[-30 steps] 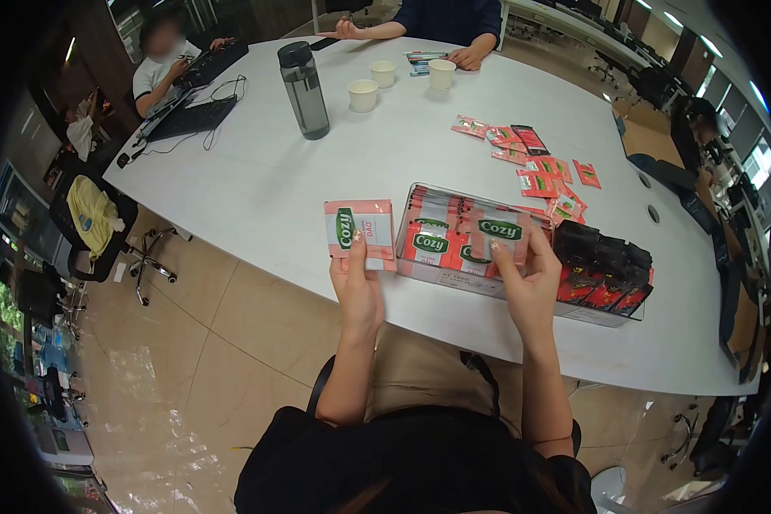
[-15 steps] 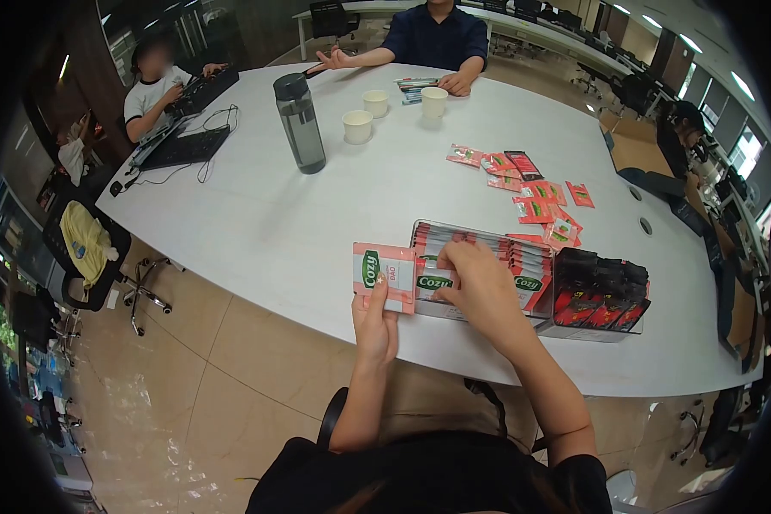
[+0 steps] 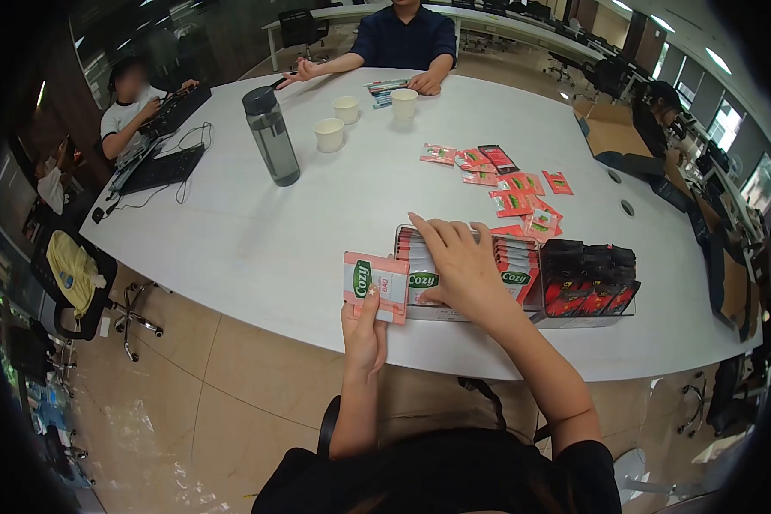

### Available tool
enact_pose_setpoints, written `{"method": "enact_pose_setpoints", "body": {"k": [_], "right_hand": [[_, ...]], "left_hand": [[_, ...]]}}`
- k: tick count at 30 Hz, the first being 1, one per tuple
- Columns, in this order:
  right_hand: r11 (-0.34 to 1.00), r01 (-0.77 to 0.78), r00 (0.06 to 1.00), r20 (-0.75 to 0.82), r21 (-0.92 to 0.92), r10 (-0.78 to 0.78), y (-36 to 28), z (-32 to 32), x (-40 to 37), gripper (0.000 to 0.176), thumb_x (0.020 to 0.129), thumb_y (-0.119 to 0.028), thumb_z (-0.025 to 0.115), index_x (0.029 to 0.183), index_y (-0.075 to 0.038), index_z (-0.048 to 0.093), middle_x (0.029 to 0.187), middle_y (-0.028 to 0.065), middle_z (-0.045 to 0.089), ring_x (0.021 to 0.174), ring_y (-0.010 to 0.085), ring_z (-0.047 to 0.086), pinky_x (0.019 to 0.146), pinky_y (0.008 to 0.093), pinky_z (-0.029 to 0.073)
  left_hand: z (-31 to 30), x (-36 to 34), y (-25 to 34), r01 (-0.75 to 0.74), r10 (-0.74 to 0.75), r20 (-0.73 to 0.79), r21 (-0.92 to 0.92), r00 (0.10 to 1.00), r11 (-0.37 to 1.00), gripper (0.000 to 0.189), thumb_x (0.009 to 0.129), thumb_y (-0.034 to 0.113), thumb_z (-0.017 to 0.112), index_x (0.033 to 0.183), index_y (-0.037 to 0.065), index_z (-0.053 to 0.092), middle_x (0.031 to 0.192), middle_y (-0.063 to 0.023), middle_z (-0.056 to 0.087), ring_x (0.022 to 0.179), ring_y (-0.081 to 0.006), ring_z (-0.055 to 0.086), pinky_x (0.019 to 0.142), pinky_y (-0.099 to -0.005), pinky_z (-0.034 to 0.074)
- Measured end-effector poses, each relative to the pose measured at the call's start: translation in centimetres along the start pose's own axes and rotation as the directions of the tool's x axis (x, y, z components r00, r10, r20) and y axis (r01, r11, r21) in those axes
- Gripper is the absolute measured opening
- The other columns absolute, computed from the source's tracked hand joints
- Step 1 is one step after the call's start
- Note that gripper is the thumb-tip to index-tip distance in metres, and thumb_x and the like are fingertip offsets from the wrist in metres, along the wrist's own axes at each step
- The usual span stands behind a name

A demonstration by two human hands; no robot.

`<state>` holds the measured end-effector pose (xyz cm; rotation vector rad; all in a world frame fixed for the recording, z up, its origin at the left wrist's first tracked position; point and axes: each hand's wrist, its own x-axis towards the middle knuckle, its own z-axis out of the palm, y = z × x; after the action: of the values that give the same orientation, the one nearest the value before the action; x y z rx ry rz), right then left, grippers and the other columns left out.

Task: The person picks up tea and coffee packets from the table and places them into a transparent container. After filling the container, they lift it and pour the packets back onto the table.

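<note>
My left hand (image 3: 367,334) grips a pink and white Cozy tea sachet (image 3: 391,276) upright, thumb across its front, at the left end of a clear plastic box (image 3: 450,314). In the box stand rows of pink Cozy sachets (image 3: 516,278). Over its left part, my right hand (image 3: 471,270) spreads its fingers across the sachet tops, with the thumb low at the front row. What lies under its palm is hidden. Black and red packets (image 3: 589,274) fill the box's right end.
Loose pink sachets (image 3: 512,203) lie scattered beyond the box. Farther off are a grey bottle (image 3: 272,141), paper cups (image 3: 329,137), pens (image 3: 385,90) and a laptop (image 3: 167,167). A person in a dark shirt (image 3: 403,43) sits opposite. An open cardboard box (image 3: 617,128) is at right.
My right hand has opened from a bent-finger pose and spread its fingers over the sachet tops. My left hand still holds its sachet. The whole view has shifted slightly.
</note>
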<state>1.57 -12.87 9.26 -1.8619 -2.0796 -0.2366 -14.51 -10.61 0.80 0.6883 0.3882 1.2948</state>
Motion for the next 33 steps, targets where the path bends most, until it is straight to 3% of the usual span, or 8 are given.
{"method": "enact_pose_setpoints", "body": {"k": [8, 17, 20, 23, 25, 27, 28, 33], "right_hand": [[0.989, 0.018, 0.995, 0.099, -0.149, -0.003, 0.4, 0.1, 0.2, 0.102, 0.063, -0.032, 0.083, 0.147, -0.006, 0.031, 0.131, 0.0085, 0.050, 0.116, 0.0249, 0.051, 0.113, 0.0615, 0.017], [0.981, 0.100, 0.991, 0.100, -0.168, -0.084, 1.3, 0.4, 0.0, 0.100, 0.071, -0.039, 0.078, 0.149, -0.005, 0.026, 0.133, 0.0136, 0.048, 0.119, 0.0283, 0.049, 0.112, 0.0629, 0.018], [0.992, 0.122, 0.993, 0.003, -0.045, -0.122, 1.8, 0.2, -0.6, 0.087, 0.078, -0.034, 0.073, 0.148, -0.007, 0.030, 0.134, 0.0130, 0.049, 0.121, 0.0281, 0.049, 0.112, 0.0611, 0.021], [0.948, 0.055, 0.998, -0.031, 0.314, -0.047, 1.7, -1.7, -1.2, 0.074, 0.081, -0.028, 0.072, 0.144, -0.009, 0.038, 0.133, 0.0121, 0.052, 0.120, 0.0284, 0.051, 0.113, 0.0591, 0.021], [0.840, 0.068, 0.994, -0.106, 0.539, -0.012, 0.6, -4.0, -1.9, 0.055, 0.081, -0.022, 0.073, 0.131, -0.008, 0.055, 0.120, 0.0107, 0.061, 0.114, 0.0291, 0.056, 0.107, 0.0485, 0.035], [0.707, 0.119, 0.991, -0.128, 0.697, -0.041, -0.2, -5.2, -2.9, 0.048, 0.080, -0.018, 0.074, 0.125, -0.007, 0.061, 0.114, 0.0096, 0.065, 0.109, 0.0290, 0.058, 0.101, 0.0433, 0.041], [0.705, 0.122, 0.988, -0.151, 0.699, -0.022, -0.8, -5.8, -3.2, 0.037, 0.078, -0.010, 0.076, 0.113, -0.006, 0.067, 0.105, 0.0079, 0.067, 0.096, 0.0246, 0.062, 0.085, 0.0344, 0.049], [0.653, 0.158, 0.984, -0.177, 0.741, -0.037, 0.6, -5.6, -4.7, 0.027, 0.080, -0.008, 0.074, 0.105, -0.004, 0.068, 0.085, 0.0063, 0.061, 0.077, 0.0193, 0.061, 0.066, 0.0302, 0.049]], "left_hand": [[-0.3, 0.0, -0.2, 0.047, -0.050, 0.080, 0.032, 0.996, 0.998, 0.022, 0.098, 0.012, 0.055, 0.118, 0.002, 0.055, 0.107, -0.0065, 0.064, 0.092, -0.0123, 0.062, 0.079, -0.0309, 0.052], [0.2, -0.2, -0.2, 0.011, -0.012, 0.025, 0.063, 1.000, 0.998, 0.020, 0.097, 0.011, 0.056, 0.115, 0.002, 0.056, 0.103, -0.0055, 0.065, 0.089, -0.0119, 0.062, 0.078, -0.0298, 0.052], [0.3, -0.5, -0.6, -0.083, 0.085, -0.011, 0.144, 0.996, 0.986, 0.020, 0.096, 0.009, 0.057, 0.114, 0.001, 0.056, 0.101, -0.0055, 0.065, 0.088, -0.0112, 0.062, 0.078, -0.0288, 0.051], [0.1, -0.9, -0.6, -0.282, 0.301, -0.003, 0.339, 0.954, 0.897, 0.021, 0.093, 0.005, 0.060, 0.113, -0.001, 0.057, 0.101, -0.0057, 0.065, 0.088, -0.0102, 0.061, 0.079, -0.0276, 0.050], [1.2, -1.4, -0.5, -0.419, 0.475, -0.002, 0.470, 0.880, 0.777, 0.018, 0.090, 0.001, 0.063, 0.107, -0.004, 0.059, 0.095, -0.0078, 0.067, 0.081, -0.0108, 0.064, 0.071, -0.0262, 0.053], [2.1, -2.1, -0.2, -0.387, 0.411, 0.050, 0.455, 0.910, 0.802, 0.022, 0.084, 0.000, 0.070, 0.104, -0.006, 0.061, 0.091, -0.0091, 0.069, 0.080, -0.0115, 0.065, 0.072, -0.0265, 0.054], [1.5, -2.6, -0.2, -0.384, 0.395, 0.096, 0.520, 0.914, 0.763, 0.024, 0.082, 0.000, 0.072, 0.103, -0.007, 0.062, 0.089, -0.0095, 0.070, 0.079, -0.0119, 0.066, 0.072, -0.0266, 0.055], [2.5, -3.7, 0.4, -0.288, 0.229, 0.176, 0.522, 0.957, 0.803, 0.036, 0.074, 0.002, 0.080, 0.105, -0.008, 0.063, 0.087, -0.0102, 0.071, 0.080, -0.0149, 0.068, 0.075, -0.0268, 0.054]]}}
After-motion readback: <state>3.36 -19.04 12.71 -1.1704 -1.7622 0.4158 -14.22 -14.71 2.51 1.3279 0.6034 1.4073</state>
